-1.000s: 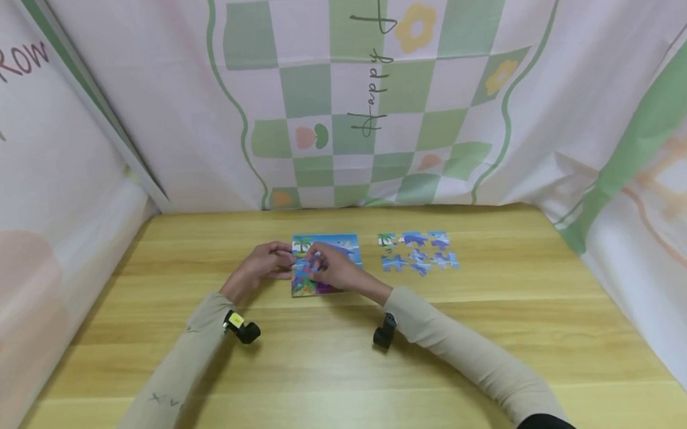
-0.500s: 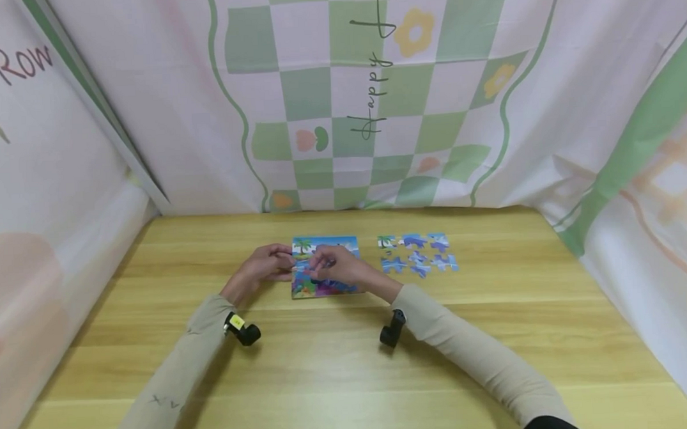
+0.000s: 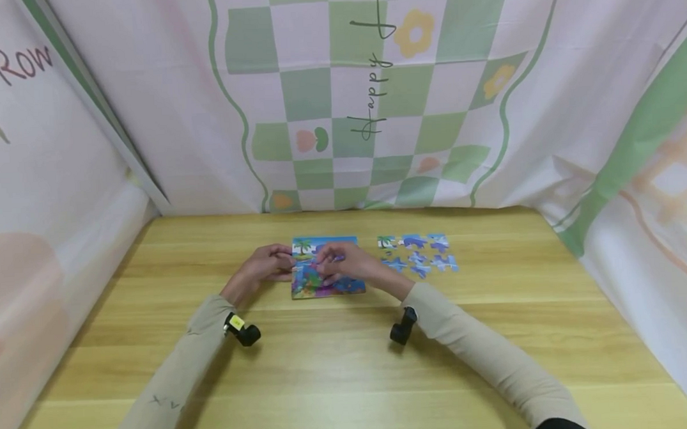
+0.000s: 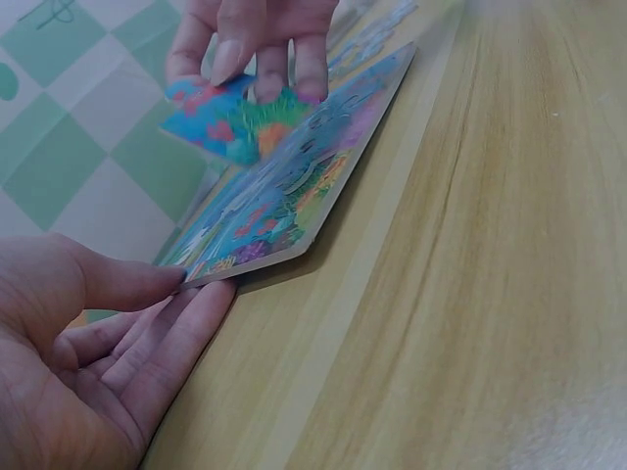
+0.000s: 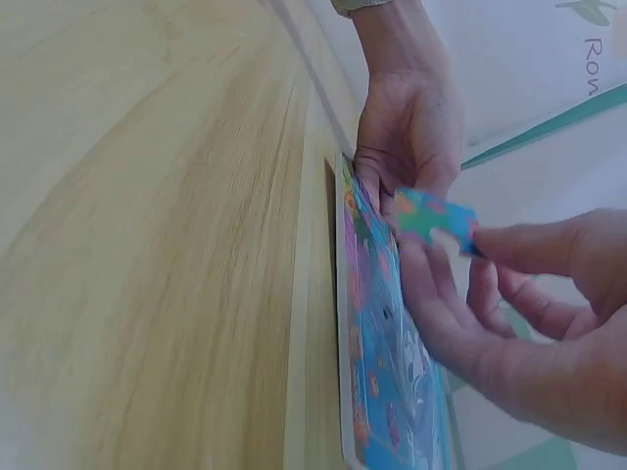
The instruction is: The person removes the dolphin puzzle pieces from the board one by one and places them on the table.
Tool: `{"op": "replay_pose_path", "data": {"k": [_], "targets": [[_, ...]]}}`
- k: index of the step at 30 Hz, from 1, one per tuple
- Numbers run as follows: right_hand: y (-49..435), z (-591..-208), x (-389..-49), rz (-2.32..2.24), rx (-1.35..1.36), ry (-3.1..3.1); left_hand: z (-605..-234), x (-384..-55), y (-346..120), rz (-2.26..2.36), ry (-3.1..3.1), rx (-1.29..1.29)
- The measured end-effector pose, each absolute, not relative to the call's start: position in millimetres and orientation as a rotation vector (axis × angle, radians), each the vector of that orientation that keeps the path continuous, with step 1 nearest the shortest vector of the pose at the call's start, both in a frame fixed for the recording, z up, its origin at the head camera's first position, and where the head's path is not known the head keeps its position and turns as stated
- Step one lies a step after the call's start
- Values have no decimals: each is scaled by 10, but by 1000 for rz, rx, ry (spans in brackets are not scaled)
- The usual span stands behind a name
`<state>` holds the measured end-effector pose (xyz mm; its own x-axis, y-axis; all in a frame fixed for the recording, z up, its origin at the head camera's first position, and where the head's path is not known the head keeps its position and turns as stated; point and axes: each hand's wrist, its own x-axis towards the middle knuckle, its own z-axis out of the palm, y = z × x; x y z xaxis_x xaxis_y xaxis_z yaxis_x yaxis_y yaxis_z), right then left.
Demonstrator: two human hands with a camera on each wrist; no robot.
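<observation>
My left hand (image 3: 264, 264) grips the left edge of a jigsaw puzzle board (image 3: 308, 288), thumb on top and fingers underneath, as the left wrist view shows. The board bears a bright sea picture with a palm tree. Just above it, my right hand (image 3: 350, 263) pinches a puzzle piece (image 4: 211, 122) between thumb and fingers. That puzzle piece (image 5: 423, 215) is blue with red, green and orange patches, and it is tilted in the wrist views. The right hand hides the middle of the board in the head view.
Several loose puzzle pieces (image 3: 416, 242) lie in two rows on the wooden table (image 3: 327, 369), right of the board. A printed cloth curtain (image 3: 370, 168) rises along the table's back edge, and cloth also hangs at both sides.
My right hand has drawn back to the right over the board, uncovering more of its lower left part. The left hand has stayed at the board's left edge.
</observation>
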<state>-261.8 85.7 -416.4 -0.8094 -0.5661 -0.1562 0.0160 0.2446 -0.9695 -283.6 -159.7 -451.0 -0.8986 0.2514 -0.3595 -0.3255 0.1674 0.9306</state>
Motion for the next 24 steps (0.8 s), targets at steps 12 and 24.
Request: {"op": "replay_pose_path", "data": {"k": [12, 24], "targets": [[1149, -4205, -2583, -1626, -516, 1988, -4539, -2841, -1615, 1784, 2006, -49], [1681, -4189, -2532, -1561, -437, 2081, -4524, -2827, -1622, 1782, 2021, -56]]}}
